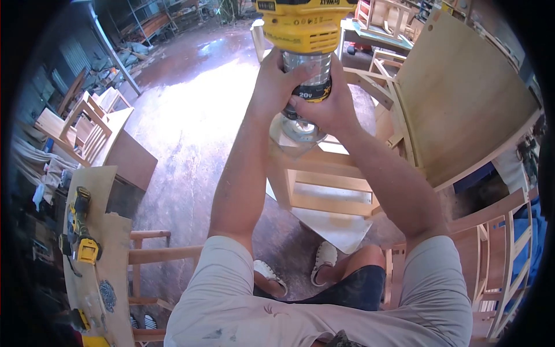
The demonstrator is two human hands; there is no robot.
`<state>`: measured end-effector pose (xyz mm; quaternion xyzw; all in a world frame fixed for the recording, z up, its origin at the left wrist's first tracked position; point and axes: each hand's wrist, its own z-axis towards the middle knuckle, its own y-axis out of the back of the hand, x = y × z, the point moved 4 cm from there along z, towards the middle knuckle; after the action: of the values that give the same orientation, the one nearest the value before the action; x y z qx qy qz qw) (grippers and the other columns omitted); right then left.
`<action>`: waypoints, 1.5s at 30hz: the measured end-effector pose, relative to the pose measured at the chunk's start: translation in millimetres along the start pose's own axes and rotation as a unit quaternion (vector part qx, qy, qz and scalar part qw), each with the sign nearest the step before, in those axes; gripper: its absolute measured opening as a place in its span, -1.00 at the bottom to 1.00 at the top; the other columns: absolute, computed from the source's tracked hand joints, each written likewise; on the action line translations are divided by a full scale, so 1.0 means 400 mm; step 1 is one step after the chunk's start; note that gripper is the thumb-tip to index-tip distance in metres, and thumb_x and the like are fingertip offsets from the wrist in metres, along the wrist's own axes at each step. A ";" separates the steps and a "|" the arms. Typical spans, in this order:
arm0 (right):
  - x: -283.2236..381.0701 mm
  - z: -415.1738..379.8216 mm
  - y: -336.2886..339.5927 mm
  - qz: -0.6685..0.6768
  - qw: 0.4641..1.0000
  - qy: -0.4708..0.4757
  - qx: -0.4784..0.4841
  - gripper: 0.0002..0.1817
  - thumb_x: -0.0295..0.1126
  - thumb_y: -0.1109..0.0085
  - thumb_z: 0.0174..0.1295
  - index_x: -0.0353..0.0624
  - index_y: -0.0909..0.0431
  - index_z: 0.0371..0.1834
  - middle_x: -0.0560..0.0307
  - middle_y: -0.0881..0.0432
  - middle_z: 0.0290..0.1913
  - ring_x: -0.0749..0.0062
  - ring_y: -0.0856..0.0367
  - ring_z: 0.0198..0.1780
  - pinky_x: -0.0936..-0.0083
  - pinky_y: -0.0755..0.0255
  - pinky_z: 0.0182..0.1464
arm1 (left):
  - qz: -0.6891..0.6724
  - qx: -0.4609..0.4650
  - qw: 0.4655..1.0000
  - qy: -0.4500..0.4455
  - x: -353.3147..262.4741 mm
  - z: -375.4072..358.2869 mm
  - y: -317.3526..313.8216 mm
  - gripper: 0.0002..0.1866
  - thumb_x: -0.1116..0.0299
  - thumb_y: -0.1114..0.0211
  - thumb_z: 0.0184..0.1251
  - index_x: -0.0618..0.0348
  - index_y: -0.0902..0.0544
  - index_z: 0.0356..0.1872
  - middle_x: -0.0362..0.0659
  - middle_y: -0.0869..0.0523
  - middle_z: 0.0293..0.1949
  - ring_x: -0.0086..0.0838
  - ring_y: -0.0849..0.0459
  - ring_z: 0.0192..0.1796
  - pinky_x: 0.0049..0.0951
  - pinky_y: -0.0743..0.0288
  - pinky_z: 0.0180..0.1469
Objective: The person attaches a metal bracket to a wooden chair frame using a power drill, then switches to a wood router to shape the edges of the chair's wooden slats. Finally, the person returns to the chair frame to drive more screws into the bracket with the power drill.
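Observation:
A yellow and black cordless trim router [305, 32], marked 20V, stands upright in front of me at the top centre. My left hand [276, 84] wraps round the left side of its silver motor body. From the right, my right hand [330, 107] grips the lower body, both thumbs lying across the front. The router's round clear base [302, 132] is over the top corner of a pale wooden frame [324, 162]. Whether the bit touches the wood cannot be seen.
A workbench [110, 277] on the left carries a yellow cordless power tool [84, 228] and a coil of chain or wire [107, 295]. Wooden chair parts [92, 130] stand behind it. A large curved plywood panel [468, 92] leans at the right, with slatted frames [497, 260] below.

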<state>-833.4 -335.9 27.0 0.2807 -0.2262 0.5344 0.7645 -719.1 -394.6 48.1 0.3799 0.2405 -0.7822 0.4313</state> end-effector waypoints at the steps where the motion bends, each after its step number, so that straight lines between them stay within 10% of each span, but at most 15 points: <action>1: 0.009 0.002 0.001 -0.009 1.000 0.014 -0.004 0.01 -0.28 -0.50 -0.17 -0.19 -0.08 0.38 -0.05 -0.51 0.10 0.22 -0.57 0.09 0.33 -0.48 0.12 | -0.013 0.002 1.000 -0.001 0.007 0.002 0.001 -0.43 0.33 -0.49 0.05 0.32 -0.49 0.08 -0.05 -0.69 -0.05 -0.38 -0.69 -0.03 -0.39 -0.56 0.05; 9: -0.014 0.004 0.008 0.001 1.000 0.012 -0.013 0.03 -0.25 -0.50 -0.16 -0.20 -0.06 0.40 -0.09 -0.50 0.11 0.18 -0.57 0.12 0.32 -0.47 0.14 | -0.034 -0.008 0.997 -0.073 0.003 0.013 -0.014 -0.18 0.44 -0.49 0.06 0.27 -0.14 0.28 0.04 -0.53 0.13 -0.28 -0.59 0.16 -0.31 -0.53 0.16; 26: -0.017 0.007 0.023 -0.081 0.996 -0.021 -0.024 0.14 -0.28 -0.50 -0.21 -0.22 0.04 0.46 -0.09 -0.53 0.08 0.17 -0.61 0.06 0.31 -0.50 0.09 | -0.033 -0.023 0.999 -0.029 -0.029 0.046 -0.022 -0.25 0.56 -0.60 -0.16 0.38 -0.31 0.07 0.02 -0.63 -0.02 -0.33 -0.68 0.04 -0.35 -0.62 0.08; 32: -0.033 0.009 0.036 -0.072 0.994 -0.076 -0.009 -0.01 -0.22 -0.57 -0.26 -0.22 -0.16 0.26 -0.08 -0.54 0.06 0.20 -0.60 0.06 0.33 -0.47 0.08 | 0.089 -0.018 0.995 0.037 -0.019 0.065 -0.013 -0.07 0.41 -0.67 -0.37 0.22 -0.33 0.15 -0.12 -0.58 0.00 -0.42 -0.59 0.08 -0.38 -0.51 0.13; 37: 0.011 0.034 0.037 -0.036 0.992 -0.109 -0.044 -0.16 -0.29 -0.59 -0.23 -0.26 -0.34 0.17 0.02 -0.60 -0.02 0.33 -0.61 -0.03 0.39 -0.46 0.07 | -0.118 -0.023 0.992 0.047 0.014 0.084 -0.034 -0.13 0.46 -0.64 -0.33 0.16 -0.37 0.16 -0.19 -0.57 -0.03 -0.46 -0.58 0.06 -0.37 -0.51 0.13; 41: 0.059 0.056 0.109 -0.313 0.944 -0.091 0.048 -0.43 -0.31 -0.59 -0.23 -0.23 -0.57 -0.09 -0.01 -0.55 0.02 0.21 -0.58 -0.02 0.33 -0.44 0.03 | -0.039 -0.011 0.990 0.138 -0.125 0.116 -0.049 -0.03 0.32 -0.69 -0.37 0.20 -0.30 0.19 -0.12 -0.54 0.00 -0.44 -0.54 0.06 -0.39 -0.50 0.09; 45: 0.129 0.110 0.112 -0.165 0.984 -0.061 0.014 -0.33 -0.40 -0.60 -0.24 -0.23 -0.50 0.02 -0.04 -0.46 0.09 0.18 -0.46 0.14 0.28 -0.35 0.17 | -0.026 -0.047 0.997 0.051 -0.249 0.127 -0.061 0.13 0.31 -0.70 -0.39 0.26 -0.16 0.31 -0.07 -0.55 0.03 -0.39 -0.54 0.12 -0.38 -0.46 0.19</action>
<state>-861.0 -317.6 101.3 0.3573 -0.2154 0.3859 0.8228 -725.8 -368.8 159.4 0.3922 0.3083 -0.7607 0.4154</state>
